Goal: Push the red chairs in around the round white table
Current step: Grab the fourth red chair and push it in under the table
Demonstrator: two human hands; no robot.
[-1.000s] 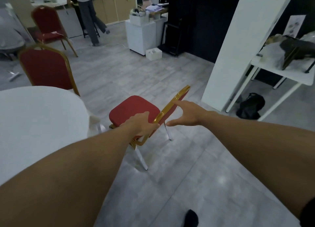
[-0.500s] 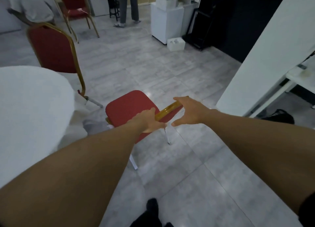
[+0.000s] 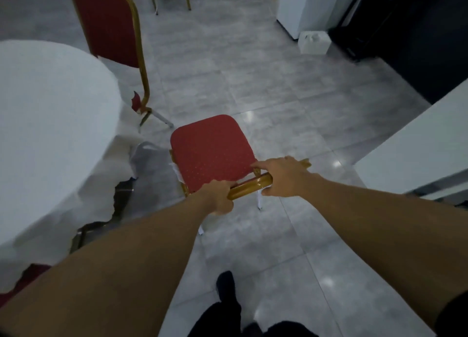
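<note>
Gripping the gold top rail point(image 3: 249, 186) of the nearer red chair point(image 3: 211, 149), both hands are set for the push. The left hand point(image 3: 217, 197) is wrapped shut around the rail's near end; the right hand point(image 3: 283, 176) lies over the far end, fingers draped forward and thumb tucked beneath, so it looks clamped on as well, though the underside of that hold is hidden.

The chair stands out on the grey tiled floor point(image 3: 253, 83), its seat just beside the hanging white cloth of the round table point(image 3: 50, 114) but not yet under it. The seat faces away from the person more than toward the table. A 2nd red chair point(image 3: 109, 25) stands at the table's far edge, seemingly tucked in closer.

I judge this chair's push as begun but unfinished. The next move calls for swinging the backrest round so the seat faces the table, then sliding it left under the cloth without snagging the fabric.

No brand, label or writing can be read anywhere.
</note>
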